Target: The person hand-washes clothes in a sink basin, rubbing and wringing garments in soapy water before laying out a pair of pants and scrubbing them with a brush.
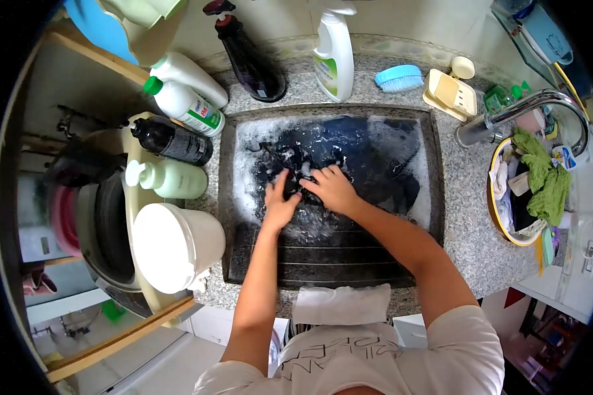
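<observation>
A dark wet garment lies in soapy water inside the stone sink, with white suds along its edges. My left hand is on the garment's left part, thumb and fingers bent around a bunched fold. Close beside it, my right hand presses its curled fingers into the same bunched cloth. The fingertips of both hands are partly hidden by fabric and foam. Ridged dark slats of the sink's washboard show below the hands.
Left of the sink stand a white bucket, a pale green pump bottle and several other bottles. Behind are a white spray bottle, a blue brush and a soap dish. Right are the faucet and a basin of clothes.
</observation>
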The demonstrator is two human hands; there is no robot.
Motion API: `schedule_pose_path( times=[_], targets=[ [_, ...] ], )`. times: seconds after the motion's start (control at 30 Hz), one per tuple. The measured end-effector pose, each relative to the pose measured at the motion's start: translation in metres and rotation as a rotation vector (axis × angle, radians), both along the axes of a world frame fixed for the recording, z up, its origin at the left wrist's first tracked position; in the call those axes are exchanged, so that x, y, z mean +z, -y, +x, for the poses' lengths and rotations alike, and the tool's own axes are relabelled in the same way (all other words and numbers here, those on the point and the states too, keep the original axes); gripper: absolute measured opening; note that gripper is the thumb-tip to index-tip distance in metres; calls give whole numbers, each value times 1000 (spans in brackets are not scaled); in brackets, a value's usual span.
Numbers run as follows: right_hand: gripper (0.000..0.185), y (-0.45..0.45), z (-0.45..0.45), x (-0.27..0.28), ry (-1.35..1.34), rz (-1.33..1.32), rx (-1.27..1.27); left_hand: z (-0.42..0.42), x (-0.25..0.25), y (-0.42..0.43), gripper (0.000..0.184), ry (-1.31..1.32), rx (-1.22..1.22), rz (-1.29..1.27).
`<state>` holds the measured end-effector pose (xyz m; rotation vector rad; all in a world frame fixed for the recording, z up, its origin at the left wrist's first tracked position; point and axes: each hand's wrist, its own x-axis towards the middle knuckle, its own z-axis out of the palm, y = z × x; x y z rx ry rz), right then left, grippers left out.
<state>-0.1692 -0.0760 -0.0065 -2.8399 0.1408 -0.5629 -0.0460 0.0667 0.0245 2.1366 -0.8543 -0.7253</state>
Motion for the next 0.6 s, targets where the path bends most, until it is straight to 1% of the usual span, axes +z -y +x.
schedule_pose_path(
  times=[0.03,0.1,0.13,0.17,0.2,0.23,0.3,0.33,0.37,0.43,0.47,0.5,0.57,0.6],
  targets=[
    [38,4,-2,-12,-79,49,26,-4,0,2,59,6,29,158],
    [41,23,7,-16,-475,205,-103,1,-5,3,52,-190,161,144],
    [45,32,13,-21,-552,249,-151,7,-7,0,46,-393,225,48],
    [47,36,25,-25,-599,266,-255,17,-13,-2,47,-595,207,42],
    [45,34,28,-1,-559,321,-258,14,-3,-1,52,-688,310,1],
    [43,33,31,34,-519,374,-261,9,15,2,56,-782,412,-43],
    [47,25,34,63,-193,361,-26,4,41,15,66,-1163,534,-149],
    [46,14,33,89,-131,322,75,3,46,17,71,-1291,389,-240],
    [45,-1,32,114,-69,282,177,2,50,20,73,-1359,309,-278],
    [39,-36,27,136,105,194,349,28,1,22,71,-1496,291,-294],
    [34,-55,26,136,199,238,416,8,22,7,42,-1067,14,-578],
    [30,-66,25,136,294,282,482,-16,81,31,36,-1231,465,-568],
    [28,-71,27,119,283,306,484,41,-54,3,37,-507,-12,-477],
    [28,-73,30,109,271,326,488,0,5,9,29,-859,86,-775]
  ],
)
